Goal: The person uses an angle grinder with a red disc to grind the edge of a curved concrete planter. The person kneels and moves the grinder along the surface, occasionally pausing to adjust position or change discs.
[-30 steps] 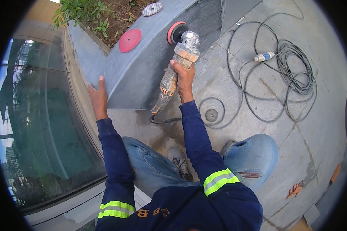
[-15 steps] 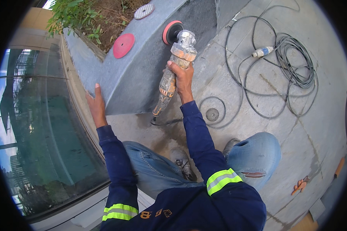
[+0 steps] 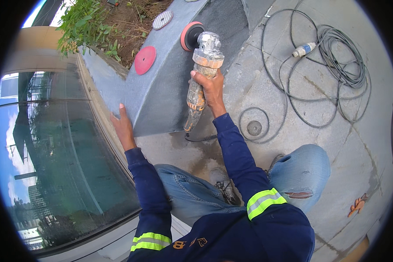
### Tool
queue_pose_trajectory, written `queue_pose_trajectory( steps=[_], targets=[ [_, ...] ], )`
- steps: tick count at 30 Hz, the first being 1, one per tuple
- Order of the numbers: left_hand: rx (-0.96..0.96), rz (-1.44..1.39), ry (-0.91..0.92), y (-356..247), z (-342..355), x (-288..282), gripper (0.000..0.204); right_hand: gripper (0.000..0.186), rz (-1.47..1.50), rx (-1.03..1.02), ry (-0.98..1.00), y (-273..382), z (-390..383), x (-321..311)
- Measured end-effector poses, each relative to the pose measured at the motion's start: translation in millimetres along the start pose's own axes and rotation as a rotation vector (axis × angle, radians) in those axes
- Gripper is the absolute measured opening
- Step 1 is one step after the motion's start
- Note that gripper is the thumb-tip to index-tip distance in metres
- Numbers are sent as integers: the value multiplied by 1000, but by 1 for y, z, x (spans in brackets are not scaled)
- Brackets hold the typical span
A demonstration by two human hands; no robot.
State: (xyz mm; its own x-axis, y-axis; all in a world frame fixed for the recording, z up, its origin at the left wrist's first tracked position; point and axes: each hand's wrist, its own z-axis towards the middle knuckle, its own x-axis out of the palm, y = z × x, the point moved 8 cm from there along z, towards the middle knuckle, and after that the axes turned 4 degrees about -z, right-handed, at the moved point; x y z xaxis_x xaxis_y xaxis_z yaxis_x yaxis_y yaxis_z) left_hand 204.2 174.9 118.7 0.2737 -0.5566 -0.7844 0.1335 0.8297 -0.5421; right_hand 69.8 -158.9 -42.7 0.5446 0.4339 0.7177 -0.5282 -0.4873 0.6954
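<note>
My right hand [image 3: 209, 89] grips the dusty orange-and-grey angle grinder [image 3: 194, 94] by its body. The grinder's round black pad with a pink rim [image 3: 188, 36] is at the dark side face of the grey stone planter wall [image 3: 146, 105], near its top edge. My left hand [image 3: 121, 122] lies open at the wall's left corner, thumb and fingers apart. On the ledge top lie a pink disc [image 3: 145, 60] and a pale gridded disc [image 3: 162, 20]. The grinder's black cord [image 3: 200, 139] runs from its tail onto the pavement.
A looped grey cable [image 3: 349, 65] with a blue-and-white connector [image 3: 304, 49] lies on the tiled pavement [image 3: 314, 166] at right, with a small round cap [image 3: 254, 128] and an orange glove [image 3: 357, 205]. Soil and plants [image 3: 85, 26] fill the planter. A reflective glass pane [image 3: 61, 166] borders the left.
The whole view has shifted, so most things appear further right than half a second ago. The grinder looks slightly more upright in my right hand; my left hand stays at the wall corner.
</note>
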Motion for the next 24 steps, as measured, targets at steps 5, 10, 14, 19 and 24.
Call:
queue_pose_trajectory(
  steps=[5,10,14,19,24],
  targets=[
    [-12,-60,16,-9,-1,8,96,45,52,-23,-81,5,18,-18],
    [-6,-117,9,1,4,4,95,56,-33,72,-34,-18,-46,0],
    [38,-157,29,-11,-2,6,94,60,-44,17,-23,-14,-61,15],
    [-16,-63,7,-7,-1,4,93,51,35,7,-57,-2,-29,6],
    [-10,-142,32,-9,-6,4,93,51,15,72,-21,-6,-28,-1]
  ],
)
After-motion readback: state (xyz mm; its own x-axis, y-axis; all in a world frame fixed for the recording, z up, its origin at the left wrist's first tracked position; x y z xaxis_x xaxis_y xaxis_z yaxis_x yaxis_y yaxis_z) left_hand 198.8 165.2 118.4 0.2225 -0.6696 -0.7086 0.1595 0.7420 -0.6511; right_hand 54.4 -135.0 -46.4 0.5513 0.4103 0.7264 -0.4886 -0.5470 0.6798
